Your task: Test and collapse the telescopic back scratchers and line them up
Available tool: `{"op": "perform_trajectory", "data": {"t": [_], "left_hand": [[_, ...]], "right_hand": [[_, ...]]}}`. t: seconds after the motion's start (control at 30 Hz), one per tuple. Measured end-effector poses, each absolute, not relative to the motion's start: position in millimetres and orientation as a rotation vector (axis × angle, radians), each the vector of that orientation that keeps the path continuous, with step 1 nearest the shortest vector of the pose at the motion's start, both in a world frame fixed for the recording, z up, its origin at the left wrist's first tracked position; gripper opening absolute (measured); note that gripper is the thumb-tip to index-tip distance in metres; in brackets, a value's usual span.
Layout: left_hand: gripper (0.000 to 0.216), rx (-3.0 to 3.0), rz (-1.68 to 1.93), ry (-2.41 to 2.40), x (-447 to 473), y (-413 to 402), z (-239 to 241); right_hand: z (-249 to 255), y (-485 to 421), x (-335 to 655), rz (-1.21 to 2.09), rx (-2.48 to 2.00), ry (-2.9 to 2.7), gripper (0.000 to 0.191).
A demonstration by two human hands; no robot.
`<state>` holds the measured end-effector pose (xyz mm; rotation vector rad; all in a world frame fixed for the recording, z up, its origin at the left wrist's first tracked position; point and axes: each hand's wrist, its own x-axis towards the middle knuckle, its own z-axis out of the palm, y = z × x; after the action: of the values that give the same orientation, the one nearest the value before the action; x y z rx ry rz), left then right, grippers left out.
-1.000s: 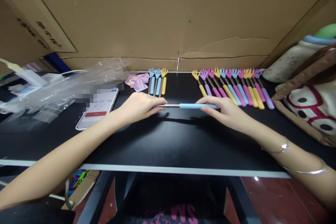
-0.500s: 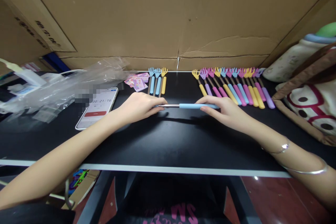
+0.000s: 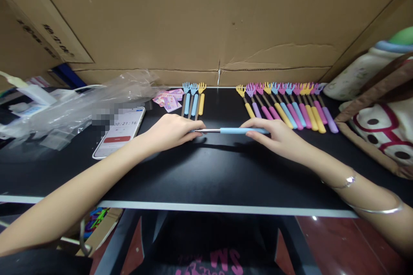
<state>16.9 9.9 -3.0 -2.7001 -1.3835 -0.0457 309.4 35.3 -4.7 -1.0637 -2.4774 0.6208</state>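
Observation:
A blue-handled back scratcher (image 3: 237,130) with a short metal shaft lies sideways just above the black table (image 3: 206,176). My left hand (image 3: 172,131) grips its head end, which is hidden under the fingers. My right hand (image 3: 279,136) holds the blue handle end. Behind my left hand lie three scratchers (image 3: 192,99), two blue and one yellow. Behind my right hand a row of several scratchers (image 3: 287,105) in yellow, purple, pink and blue lies side by side.
A phone (image 3: 121,132) showing a timer lies left of my hands, beside crumpled clear plastic bags (image 3: 80,103). Small pink cards (image 3: 169,99) sit near the back. Cardboard (image 3: 206,21) walls the table's rear. A patterned bag (image 3: 383,124) stands at the right.

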Motion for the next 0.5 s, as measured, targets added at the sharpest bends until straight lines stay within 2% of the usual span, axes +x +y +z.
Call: {"op": "perform_trajectory", "data": {"t": [0.5], "left_hand": [[0.033, -2.682, -0.066, -1.348, 14.6, 10.5, -3.3]], "right_hand": [[-2.9, 32.8, 309.8, 0.588, -1.054, -2.475, 0.03]]}}
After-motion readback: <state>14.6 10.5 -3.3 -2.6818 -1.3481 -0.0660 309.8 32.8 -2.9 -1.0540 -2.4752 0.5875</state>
